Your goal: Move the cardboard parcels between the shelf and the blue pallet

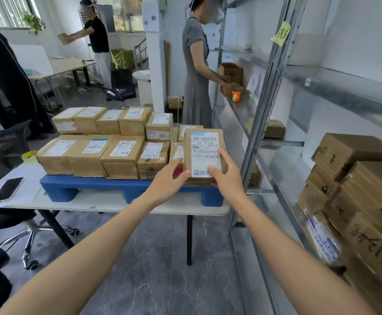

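Both hands, left hand [170, 178] & right hand [227, 176], grip labelled parcel [204, 153] over right end of blue pallet [126, 186], nr shelf [262, 105]; grip's at near edge only, so it could tip.

Single head-worn wide view, forward and down, near blue pallet [94, 183] and shelf [267, 92]
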